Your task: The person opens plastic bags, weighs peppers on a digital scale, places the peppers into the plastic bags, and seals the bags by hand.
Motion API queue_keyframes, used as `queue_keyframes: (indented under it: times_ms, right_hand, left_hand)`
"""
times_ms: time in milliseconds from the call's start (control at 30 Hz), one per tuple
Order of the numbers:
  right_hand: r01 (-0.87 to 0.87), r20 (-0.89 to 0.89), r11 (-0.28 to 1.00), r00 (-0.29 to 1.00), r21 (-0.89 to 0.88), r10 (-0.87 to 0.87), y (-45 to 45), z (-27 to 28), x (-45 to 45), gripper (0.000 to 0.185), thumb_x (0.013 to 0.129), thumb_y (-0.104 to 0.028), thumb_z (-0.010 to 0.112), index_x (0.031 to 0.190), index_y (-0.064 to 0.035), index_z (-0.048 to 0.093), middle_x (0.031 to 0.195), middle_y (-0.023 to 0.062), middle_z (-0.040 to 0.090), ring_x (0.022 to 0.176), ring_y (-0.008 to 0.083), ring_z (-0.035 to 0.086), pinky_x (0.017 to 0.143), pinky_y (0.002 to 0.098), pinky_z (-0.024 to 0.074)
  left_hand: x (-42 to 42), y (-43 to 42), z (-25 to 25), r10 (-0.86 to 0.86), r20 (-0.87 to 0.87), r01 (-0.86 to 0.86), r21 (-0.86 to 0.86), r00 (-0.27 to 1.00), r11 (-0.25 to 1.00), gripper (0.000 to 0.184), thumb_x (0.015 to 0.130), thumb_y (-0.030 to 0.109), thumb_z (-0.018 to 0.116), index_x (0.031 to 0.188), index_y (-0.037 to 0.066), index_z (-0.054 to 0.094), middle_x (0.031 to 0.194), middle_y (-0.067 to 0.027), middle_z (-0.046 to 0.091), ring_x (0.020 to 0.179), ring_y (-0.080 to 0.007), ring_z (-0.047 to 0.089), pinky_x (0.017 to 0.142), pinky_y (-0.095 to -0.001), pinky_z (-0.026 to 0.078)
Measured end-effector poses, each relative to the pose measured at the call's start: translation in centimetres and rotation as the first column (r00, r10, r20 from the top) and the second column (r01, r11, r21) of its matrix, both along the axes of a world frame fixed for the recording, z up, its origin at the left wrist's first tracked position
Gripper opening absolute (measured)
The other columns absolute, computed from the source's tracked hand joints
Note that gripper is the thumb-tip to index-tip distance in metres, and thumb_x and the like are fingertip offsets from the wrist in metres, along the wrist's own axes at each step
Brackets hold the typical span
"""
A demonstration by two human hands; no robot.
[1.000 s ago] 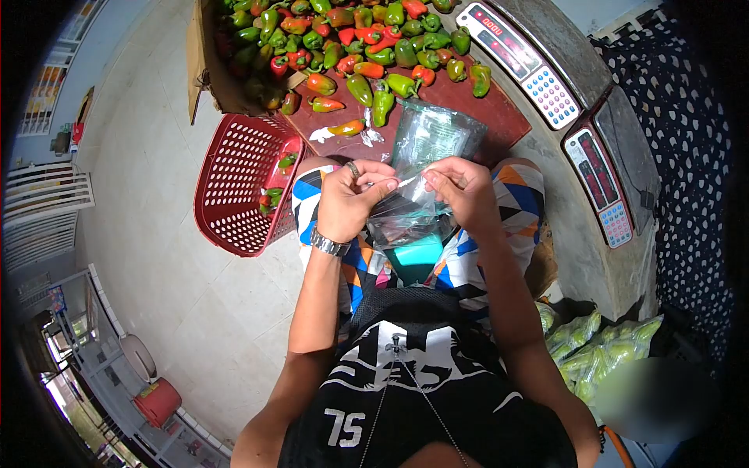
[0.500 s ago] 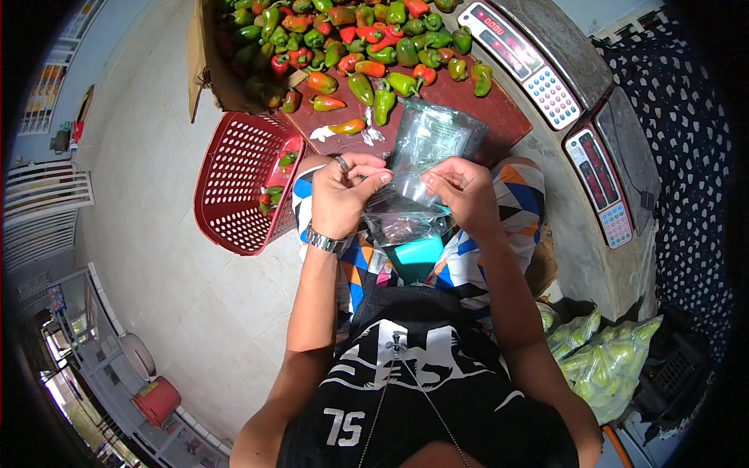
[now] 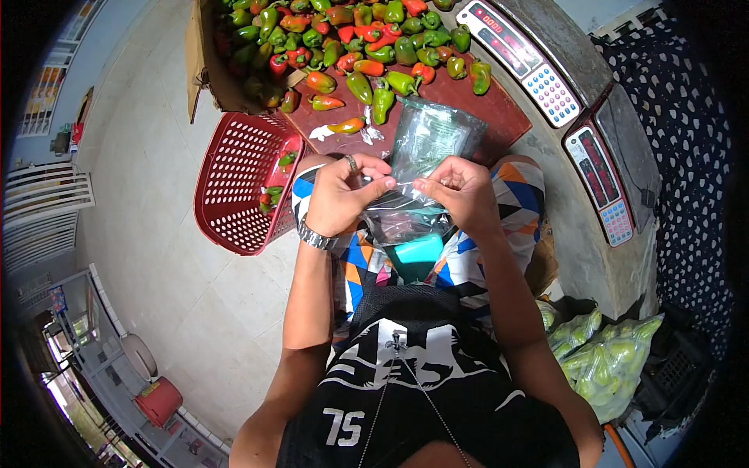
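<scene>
Both hands pinch a clear plastic bag [image 3: 406,222] above my lap. My left hand [image 3: 343,195], with a ring and a metal watch, grips its left side between thumb and fingers. On the other side my right hand [image 3: 460,191] holds it the same way, close to the left. Just beyond the hands, a stack of clear plastic bags [image 3: 437,136] lies on the edge of the red tabletop [image 3: 503,117]. Red and green peppers [image 3: 382,101] are spread over that surface. A turquoise object [image 3: 417,251] shows between my legs, under the bag.
A red perforated basket [image 3: 234,183] with a few peppers stands to the left. The cardboard box [image 3: 199,66] is tipped at the back left. Two digital scales [image 3: 550,93] sit at the right. Filled bags of pale green produce [image 3: 612,363] rest on the floor at lower right.
My hands have come slightly closer together, still pinching the bag. The left hand has shifted a little to the right at its fingertips. The peppers and basket stay put.
</scene>
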State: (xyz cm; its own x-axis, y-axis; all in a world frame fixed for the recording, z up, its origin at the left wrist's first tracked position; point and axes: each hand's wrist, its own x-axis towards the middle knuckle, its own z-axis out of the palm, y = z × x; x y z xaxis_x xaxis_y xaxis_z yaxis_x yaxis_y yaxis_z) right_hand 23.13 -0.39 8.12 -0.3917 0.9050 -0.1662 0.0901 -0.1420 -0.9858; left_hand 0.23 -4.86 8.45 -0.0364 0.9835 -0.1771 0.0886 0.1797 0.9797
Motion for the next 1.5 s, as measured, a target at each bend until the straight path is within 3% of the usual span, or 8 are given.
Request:
queue_keyframes:
  times_ms: [100,233,467,633,733,1133,1233,1500]
  right_hand:
    - [-0.014,0.077,0.996,0.997,0.085,0.008,0.0,-0.1,0.0,0.021,0.085,-0.013,0.087,0.086,0.0011,0.070,0.076,0.0057,0.073,0.072,0.0066,0.065,0.066,0.0253,0.0521]
    - [-0.025,0.118,0.997,0.993,0.075,0.016,-0.1,0.7,-0.3,0.024,0.082,-0.016,0.089,0.086,0.0007,0.072,0.075,0.0051,0.072,0.073,0.0081,0.064,0.068,0.0288,0.0528]
    - [-0.045,0.064,0.996,0.997,0.083,0.040,-0.1,0.7,-0.5,0.022,0.084,-0.015,0.087,0.086,0.0011,0.072,0.075,0.0036,0.071,0.070,0.0049,0.062,0.064,0.0264,0.0517]
    - [-0.072,0.115,0.990,0.992,0.122,0.058,0.0,1.3,-0.4,0.021,0.083,-0.014,0.088,0.083,0.0005,0.072,0.074,0.0027,0.071,0.069,0.0038,0.061,0.062,0.0256,0.0515]
    - [-0.155,0.123,0.986,0.981,0.054,0.147,0.3,1.5,-0.2,0.014,0.087,-0.004,0.083,0.086,0.0008,0.070,0.081,0.0024,0.073,0.076,0.0037,0.064,0.067,0.0213,0.0518]
    - [-0.305,-0.104,0.939,0.951,-0.157,0.292,1.0,1.1,-0.1,0.009,0.090,0.004,0.077,0.089,0.0029,0.068,0.091,0.0128,0.077,0.088,0.0145,0.075,0.080,0.0264,0.0598]
    - [-0.285,-0.134,0.942,0.955,-0.179,0.263,1.0,0.6,-0.2,0.019,0.087,-0.009,0.085,0.088,0.0035,0.071,0.083,0.0066,0.075,0.079,0.0063,0.068,0.070,0.0228,0.0539]
    - [-0.303,-0.148,0.931,0.949,-0.201,0.277,1.2,0.5,-0.1,0.019,0.087,-0.009,0.085,0.090,0.0038,0.071,0.084,0.0074,0.075,0.080,0.0073,0.069,0.072,0.0231,0.0541]
  left_hand:
    - [-0.5,0.9,1.6,-0.058,-0.157,0.081,0.150,0.986,0.985,0.024,0.087,0.007,0.084,0.108,0.000,0.075,0.094,0.0010,0.073,0.081,-0.0055,0.058,0.074,-0.0239,0.051]
    - [-0.4,2.0,3.3,-0.183,-0.187,0.208,0.129,0.965,0.970,0.021,0.091,0.011,0.081,0.109,0.000,0.075,0.092,0.0020,0.070,0.084,-0.0049,0.060,0.075,-0.0240,0.050]
    - [0.9,3.2,4.1,-0.384,0.002,0.381,-0.117,0.924,0.917,0.020,0.096,0.009,0.077,0.113,-0.001,0.073,0.101,-0.0006,0.074,0.092,-0.0051,0.066,0.082,-0.0223,0.052]
    - [0.3,3.0,3.0,-0.361,0.110,0.371,-0.087,0.926,0.924,0.015,0.096,0.008,0.075,0.108,-0.001,0.073,0.094,0.0008,0.073,0.087,-0.0049,0.065,0.079,-0.0232,0.053]
    - [-0.5,3.5,3.0,-0.410,0.122,0.420,-0.069,0.904,0.905,0.013,0.096,0.006,0.073,0.107,-0.001,0.072,0.093,0.0001,0.074,0.085,-0.0062,0.067,0.079,-0.0244,0.054]
    - [-1.6,6.3,2.9,-0.682,0.110,0.688,-0.032,0.723,0.725,0.011,0.096,0.003,0.070,0.104,-0.003,0.074,0.091,-0.0025,0.075,0.085,-0.0075,0.067,0.078,-0.0255,0.054]
    - [-1.7,6.6,2.5,-0.699,0.090,0.703,-0.025,0.709,0.710,0.011,0.096,0.003,0.068,0.104,-0.003,0.073,0.091,-0.0021,0.075,0.085,-0.0069,0.067,0.078,-0.0249,0.054]
    - [-1.7,6.6,2.5,-0.660,0.183,0.683,-0.134,0.729,0.718,0.010,0.097,0.004,0.067,0.105,0.000,0.073,0.086,-0.0004,0.074,0.073,-0.0042,0.064,0.065,-0.0216,0.050]
